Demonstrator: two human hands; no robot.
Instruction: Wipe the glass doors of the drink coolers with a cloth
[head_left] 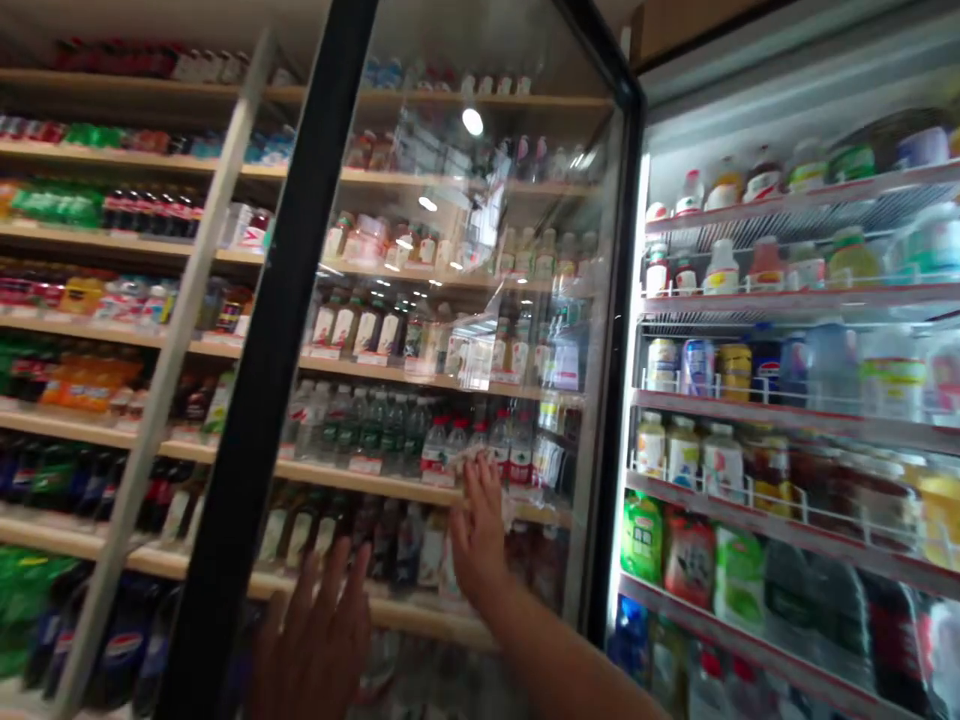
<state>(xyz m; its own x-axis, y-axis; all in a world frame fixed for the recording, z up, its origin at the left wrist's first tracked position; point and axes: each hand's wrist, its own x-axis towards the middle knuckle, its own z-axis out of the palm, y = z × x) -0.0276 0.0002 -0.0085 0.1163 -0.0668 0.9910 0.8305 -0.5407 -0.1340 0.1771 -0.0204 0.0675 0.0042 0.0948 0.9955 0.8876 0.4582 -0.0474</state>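
A glass fridge door (450, 300) with a black frame stands swung open in front of me. My right hand (478, 535) lies flat against its glass, fingers stretched out, holding nothing. Lower and to the left, my left hand (319, 640) is raised near the door's black edge with its fingers spread and empty. Through the glass I see wooden shelves of bottled drinks (390, 430). The picture is blurred by motion.
To the right is the open fridge (787, 400), lit inside, with white wire shelves of bottles, cans and cartons. Store shelves (90, 330) packed with soft drinks run along the left behind the door.
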